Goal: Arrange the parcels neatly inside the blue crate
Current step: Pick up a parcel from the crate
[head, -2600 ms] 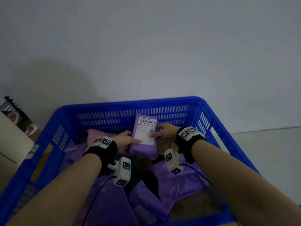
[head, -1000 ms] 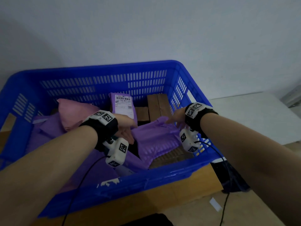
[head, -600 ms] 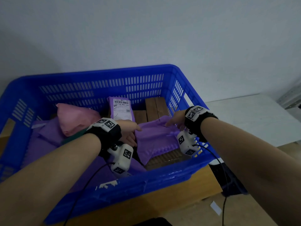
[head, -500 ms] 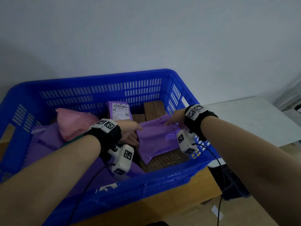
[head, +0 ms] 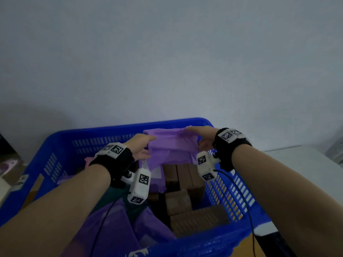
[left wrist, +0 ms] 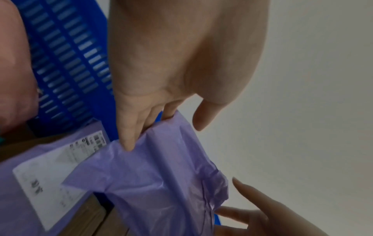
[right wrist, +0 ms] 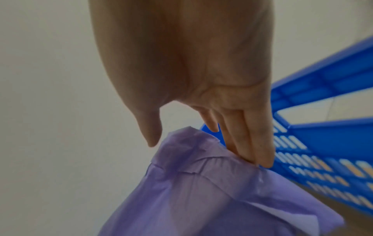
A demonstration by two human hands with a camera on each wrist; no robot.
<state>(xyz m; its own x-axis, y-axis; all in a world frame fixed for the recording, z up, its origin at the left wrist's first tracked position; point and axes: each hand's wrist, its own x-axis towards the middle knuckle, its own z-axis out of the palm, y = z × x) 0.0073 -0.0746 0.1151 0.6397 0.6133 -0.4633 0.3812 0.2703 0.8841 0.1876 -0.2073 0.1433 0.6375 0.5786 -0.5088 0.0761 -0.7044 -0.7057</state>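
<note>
The large blue slatted plastic crate (head: 61,145) sits below a plain grey wall (head: 167,52), on a brown wooden surface (head: 248,245). A second ago the head camera looked down into it from the right; now it looks across it from the near rim. Inside, brown cardboard boxes (head: 183,182) that the flat parcel covered a second ago now lie bare on the right, with dark purple plastic bags (head: 115,229) at the near left. A purple parcel with a white printed label (left wrist: 50,172) stands against the far wall, as before. The soft, flat purple plastic mailer parcel (head: 172,147), which lay on the boxes half a second ago, is now lifted level with the far rim and stretched between both hands. The left hand (head: 141,147) pinches its left edge, fingers (left wrist: 129,127) under and thumb above. The right hand (head: 202,136) holds the right edge, fingers (right wrist: 252,143) behind the film and thumb in front.
</note>
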